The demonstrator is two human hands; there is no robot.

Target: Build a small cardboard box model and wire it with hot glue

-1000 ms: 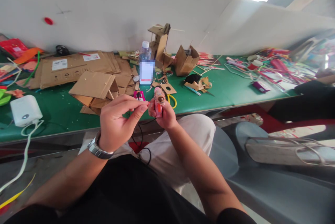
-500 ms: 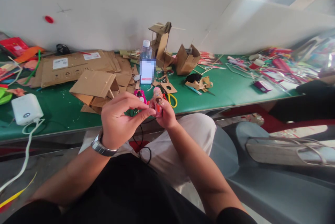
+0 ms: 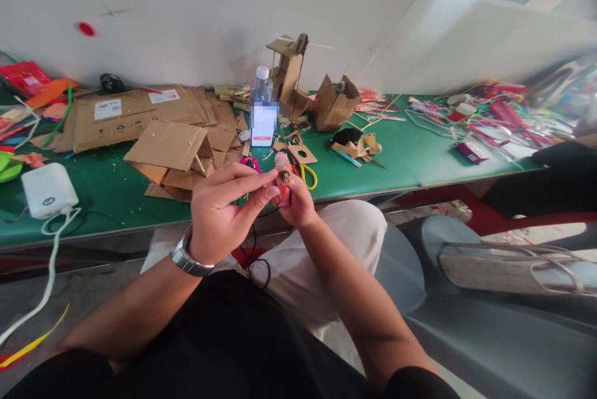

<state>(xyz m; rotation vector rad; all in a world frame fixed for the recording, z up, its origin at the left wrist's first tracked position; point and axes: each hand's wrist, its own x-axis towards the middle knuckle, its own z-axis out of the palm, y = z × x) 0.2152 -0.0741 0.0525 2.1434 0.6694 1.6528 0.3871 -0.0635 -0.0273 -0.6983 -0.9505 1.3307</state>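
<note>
Above the table's front edge, my right hand [image 3: 298, 201] is closed around a small pink patterned roll [image 3: 282, 165] whose near end is brown and rough. Something small and orange shows just under that end, among the fingers. My left hand [image 3: 224, 209] reaches in from the left with thumb and forefinger pinched close against the roll's side. Whatever lies between those fingertips is too small to make out. Behind the roll lie scissors [image 3: 308, 176] with yellow handles, and a bright pink item [image 3: 250, 165] is partly hidden by my left hand.
The green table [image 3: 396, 163] holds a folded cardboard piece [image 3: 168, 144], a phone [image 3: 262, 125] leaning on a clear bottle [image 3: 262, 85], and cardboard models [image 3: 336, 104]. At left lies a white power bank [image 3: 49, 189] with a cable. A grey chair [image 3: 401, 268] stands to my right.
My left hand has moved slightly right and in closer to the roll. The right hand keeps its hold, and the view has shifted a little.
</note>
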